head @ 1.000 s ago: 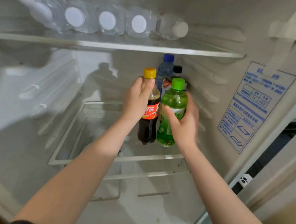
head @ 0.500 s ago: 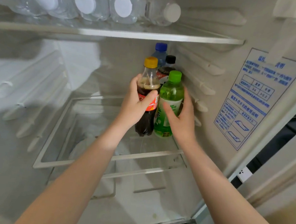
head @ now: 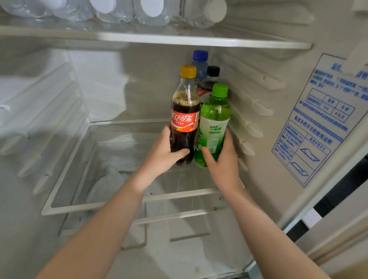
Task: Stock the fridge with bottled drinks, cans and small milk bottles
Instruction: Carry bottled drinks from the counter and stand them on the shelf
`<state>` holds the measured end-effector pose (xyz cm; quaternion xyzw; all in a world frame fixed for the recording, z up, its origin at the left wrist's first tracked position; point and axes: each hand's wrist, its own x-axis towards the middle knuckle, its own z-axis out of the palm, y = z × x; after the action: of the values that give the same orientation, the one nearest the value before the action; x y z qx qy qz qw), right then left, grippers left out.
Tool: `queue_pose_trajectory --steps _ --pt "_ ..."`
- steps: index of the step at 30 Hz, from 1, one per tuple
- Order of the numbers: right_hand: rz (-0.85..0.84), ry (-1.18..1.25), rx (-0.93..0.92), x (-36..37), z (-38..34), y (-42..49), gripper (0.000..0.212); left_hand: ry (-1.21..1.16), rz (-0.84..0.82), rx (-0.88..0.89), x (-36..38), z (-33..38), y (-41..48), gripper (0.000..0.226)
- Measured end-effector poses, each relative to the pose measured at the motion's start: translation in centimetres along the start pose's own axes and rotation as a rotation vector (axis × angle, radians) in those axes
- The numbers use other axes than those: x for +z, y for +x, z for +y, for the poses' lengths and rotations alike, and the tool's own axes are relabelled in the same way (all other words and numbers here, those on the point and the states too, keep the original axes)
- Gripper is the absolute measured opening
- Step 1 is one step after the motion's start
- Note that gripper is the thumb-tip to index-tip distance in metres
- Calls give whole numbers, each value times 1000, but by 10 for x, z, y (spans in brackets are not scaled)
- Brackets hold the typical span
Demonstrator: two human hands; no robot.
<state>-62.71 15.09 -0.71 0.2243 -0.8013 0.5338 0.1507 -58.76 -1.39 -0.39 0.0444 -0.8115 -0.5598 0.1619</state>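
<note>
- The left hand (head: 164, 153) is wrapped tight round the low part of the cola bottle (head: 184, 115), with the thumb across the front.
- The right hand (head: 222, 164) is wrapped tight round the low part of the green bottle (head: 213, 124).
- Both bottles are upright, close side by side, at the back right of the glass shelf (head: 130, 203). The cola bottle is at 9 o'clock from the green one.
- At 12 o'clock behind them stand a blue-cap bottle (head: 200, 60) and a black-cap bottle (head: 212, 76).
- On the top shelf (head: 164, 37), water bottles (head: 101, 0) lie on their sides, white caps facing out.
- A blue sticker (head: 324, 118) is on the wall at 3 o'clock.
</note>
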Motion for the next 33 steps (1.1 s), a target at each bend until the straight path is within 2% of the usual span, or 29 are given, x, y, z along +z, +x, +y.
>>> queue_pose_trajectory --steps 6,8,10,11,13,16,20,23,25,29,31,33 --pt "10 -33 41 3 -2 -3 67 -28 44 -47 4 -8 1 50" --pt "-15 -31 84 2 -6 -6 69 -43 43 -46 8 -5 -5 69" --pt "-8 -34 160 0 -10 -12 68 -13 153 -35 12 -1 -18 85" --pt "8 -42 205 -2 -12 -18 68 29 238 -3 13 2 -27 82" --pt "56 -59 213 -11 -18 -40 63 95 368 140 13 5 -52 60" --pt "156 -94 48 -30 -24 -90 43 113 399 391 20 5 -94 33" --pt "120 -235 -58 -53 -17 -159 31 81 224 543 42 -13 -144 26" --pt "71 -307 52 -70 2 -215 27 117 6 474 67 -47 -179 22" --pt "25 -342 192 -81 19 -258 29 123 -193 289 86 -76 -205 21" --pt "-178 -462 577 -101 58 -350 35 249 -696 -244 117 -144 -250 23" --pt "-351 -485 822 -107 76 -397 33 348 -762 -340 126 -166 -274 21" --pt "-484 -480 1069 -110 88 -448 33 479 -637 -261 133 -172 -294 22"
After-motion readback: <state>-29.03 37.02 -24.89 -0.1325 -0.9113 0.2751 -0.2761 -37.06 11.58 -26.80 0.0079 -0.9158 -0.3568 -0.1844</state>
